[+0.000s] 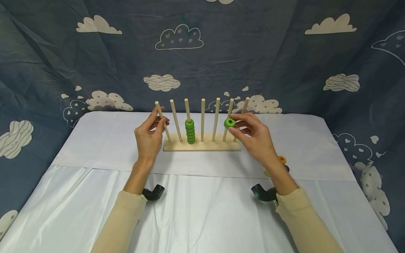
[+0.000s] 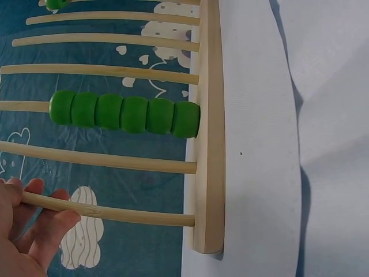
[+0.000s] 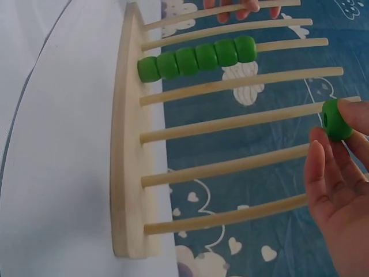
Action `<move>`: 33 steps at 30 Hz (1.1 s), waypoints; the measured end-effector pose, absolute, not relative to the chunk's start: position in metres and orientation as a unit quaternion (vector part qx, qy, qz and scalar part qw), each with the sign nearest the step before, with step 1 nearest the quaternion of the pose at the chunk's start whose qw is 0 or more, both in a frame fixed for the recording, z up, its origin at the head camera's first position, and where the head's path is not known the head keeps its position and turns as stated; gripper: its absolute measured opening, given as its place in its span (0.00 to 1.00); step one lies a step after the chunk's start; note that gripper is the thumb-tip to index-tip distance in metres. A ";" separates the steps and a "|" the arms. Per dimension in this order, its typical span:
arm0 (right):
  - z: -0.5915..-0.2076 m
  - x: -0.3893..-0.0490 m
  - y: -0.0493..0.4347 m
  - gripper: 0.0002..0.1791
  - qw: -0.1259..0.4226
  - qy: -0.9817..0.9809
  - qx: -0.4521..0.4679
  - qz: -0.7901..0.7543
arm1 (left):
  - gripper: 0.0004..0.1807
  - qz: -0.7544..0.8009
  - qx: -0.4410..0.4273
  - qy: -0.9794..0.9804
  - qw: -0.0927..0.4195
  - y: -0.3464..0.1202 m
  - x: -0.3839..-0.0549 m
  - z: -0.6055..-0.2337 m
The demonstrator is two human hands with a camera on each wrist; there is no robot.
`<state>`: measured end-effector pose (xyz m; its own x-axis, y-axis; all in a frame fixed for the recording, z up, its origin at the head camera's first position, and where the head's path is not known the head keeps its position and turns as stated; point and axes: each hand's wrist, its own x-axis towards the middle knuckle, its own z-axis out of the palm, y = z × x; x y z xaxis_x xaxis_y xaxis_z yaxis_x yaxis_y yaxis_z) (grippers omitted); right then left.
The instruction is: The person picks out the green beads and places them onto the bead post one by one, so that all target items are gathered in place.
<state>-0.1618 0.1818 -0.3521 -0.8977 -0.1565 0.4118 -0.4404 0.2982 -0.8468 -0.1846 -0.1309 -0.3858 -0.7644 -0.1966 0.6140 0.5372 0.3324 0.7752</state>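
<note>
A wooden rack (image 1: 202,146) with several upright pegs stands on the white cloth. Its third peg from the left carries a stack of several green beads (image 1: 190,132), also large in the left wrist view (image 2: 134,114). My left hand (image 1: 150,135) pinches the leftmost peg (image 2: 132,216) near its upper part, thumb on one side and fingers on the other. My right hand (image 1: 253,135) pinches a single green bead (image 1: 229,123) between thumb and fingers, its hole showing, in front of the pegs on the right. In the right wrist view that bead (image 3: 335,120) overlaps a peg's upper end.
Beside the right forearm lie an orange bead (image 1: 282,160), a dark purple bead (image 1: 286,168) and a yellow-green one (image 1: 267,173), partly hidden by the arm. Behind the table hangs a dark blue cloth (image 1: 253,59) with white clouds.
</note>
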 end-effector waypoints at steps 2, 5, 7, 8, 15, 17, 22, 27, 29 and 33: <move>-0.351 -0.161 0.179 0.22 0.129 -0.795 0.191 0.562 | 0.21 -0.563 -0.113 -0.751 0.326 -0.131 -0.184 -0.386; -0.347 -0.161 0.173 0.22 0.132 -0.796 0.196 0.557 | 0.21 -0.560 -0.112 -0.751 0.331 -0.131 -0.184 -0.386; -0.344 -0.161 0.168 0.22 0.133 -0.796 0.201 0.555 | 0.21 -0.560 -0.112 -0.750 0.333 -0.132 -0.184 -0.386; -0.343 -0.161 0.166 0.22 0.133 -0.797 0.203 0.553 | 0.21 -0.561 -0.113 -0.749 0.334 -0.132 -0.184 -0.386; -0.337 -0.160 0.154 0.22 0.126 -0.802 0.212 0.545 | 0.20 -0.552 -0.110 -0.755 0.337 -0.133 -0.185 -0.386; -0.337 -0.161 0.153 0.22 0.126 -0.801 0.212 0.545 | 0.20 -0.547 -0.111 -0.758 0.337 -0.133 -0.186 -0.386; -0.336 -0.162 0.150 0.22 0.126 -0.801 0.210 0.546 | 0.20 -0.546 -0.115 -0.759 0.335 -0.132 -0.186 -0.385; -0.334 -0.162 0.147 0.22 0.128 -0.797 0.211 0.552 | 0.20 -0.543 -0.118 -0.760 0.337 -0.131 -0.188 -0.385; -0.334 -0.162 0.145 0.22 0.128 -0.792 0.214 0.558 | 0.20 -0.544 -0.118 -0.760 0.337 -0.131 -0.188 -0.385; -0.334 -0.163 0.141 0.22 0.129 -0.783 0.222 0.567 | 0.20 -0.542 -0.116 -0.761 0.338 -0.131 -0.187 -0.387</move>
<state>-0.1628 0.1410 -0.3336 -0.8685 -0.2007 0.4532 -0.4932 0.2596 -0.8303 -0.1873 -0.1310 -0.3867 -0.7445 -0.1893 0.6402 0.5430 0.3862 0.7456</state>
